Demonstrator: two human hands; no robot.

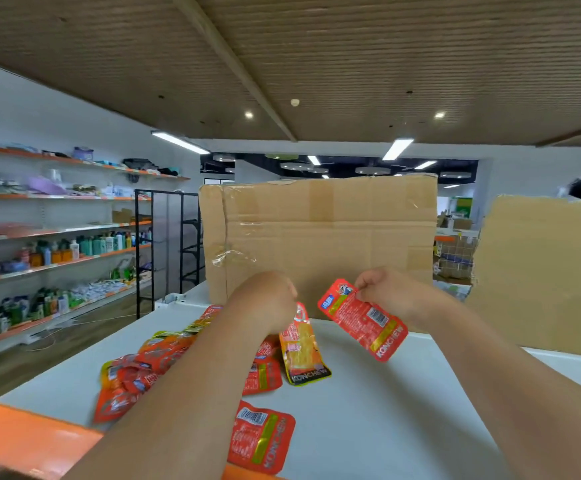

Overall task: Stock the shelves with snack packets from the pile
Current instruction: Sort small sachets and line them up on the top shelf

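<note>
Both my arms reach out over a white shelf top (386, 403). My right hand (382, 289) pinches the top corner of a red snack packet (363, 320), which hangs tilted above the surface. My left hand (268, 299) grips the top of a yellow-orange snack packet (303, 351) whose lower end rests on the white surface. A pile of red and yellow snack packets (136, 372) lies to the left, partly hidden under my left forearm. One red packet (261, 438) lies alone near the front edge.
A large cardboard box (320, 237) stands upright just behind my hands, and another cardboard sheet (542, 271) stands at the right. An orange shelf edge (22, 438) runs along the front left. Wall shelves with bottles (67, 247) and a black rack (168, 244) stand at the left.
</note>
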